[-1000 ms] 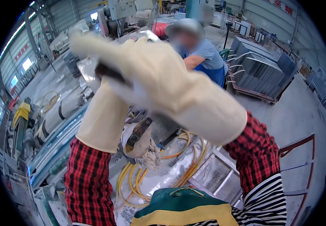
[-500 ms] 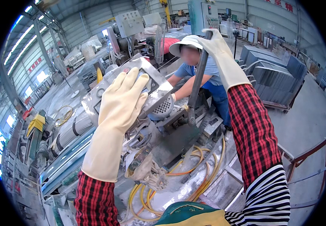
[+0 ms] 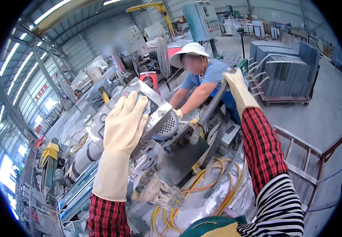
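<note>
My left hand (image 3: 124,132), in a cream rubber glove, lies with its fingers stretched over a grey metal control box (image 3: 161,107). What its fingertips press, if anything, is hidden. My right hand (image 3: 237,87), gloved alike, is closed round the upper end of a dark metal lever (image 3: 212,107). The lever slants down and left to the machine's frame. A motor with a round perforated cover (image 3: 168,127) sits beside the box. Across the machine, a co-worker in a white hat and blue shirt (image 3: 208,77) leans in, a gloved hand (image 3: 178,113) near the motor.
Yellow hoses (image 3: 234,189) coil below the machine, beside a pair of crumpled work gloves (image 3: 161,193). Strapped stone slabs (image 3: 285,75) stand on a pallet at the right. Nearer is a metal rack frame (image 3: 297,148). A control cabinet (image 3: 202,21) rises behind the co-worker.
My right hand has come down with the lever, which now leans lower. My left hand stays at the control box. The view has shifted, and the co-worker's head and arms show more fully.
</note>
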Motion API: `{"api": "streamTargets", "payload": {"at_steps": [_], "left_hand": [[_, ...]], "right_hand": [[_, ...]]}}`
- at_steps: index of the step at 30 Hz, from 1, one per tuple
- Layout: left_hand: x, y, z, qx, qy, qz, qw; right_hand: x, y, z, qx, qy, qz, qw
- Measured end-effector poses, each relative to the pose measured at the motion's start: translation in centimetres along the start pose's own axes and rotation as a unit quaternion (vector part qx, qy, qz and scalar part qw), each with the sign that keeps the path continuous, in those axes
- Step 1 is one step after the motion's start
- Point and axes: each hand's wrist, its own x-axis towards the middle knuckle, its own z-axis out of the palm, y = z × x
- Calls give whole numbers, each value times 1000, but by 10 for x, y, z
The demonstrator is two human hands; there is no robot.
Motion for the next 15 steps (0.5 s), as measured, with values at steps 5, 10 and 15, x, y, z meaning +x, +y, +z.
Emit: {"api": "streamTargets", "payload": {"at_steps": [5,10,15], "left_hand": [[12,5,9,-14,4,14,1000],[9,3,12,1,4,24,1000],[16,9,11,-9,4,34,999]], "right_hand": [[-62,76,-97,84,142,67,984],[-201,152,-143,141,198,155,958],[-310,155,-184,134,137,230,954]]}}
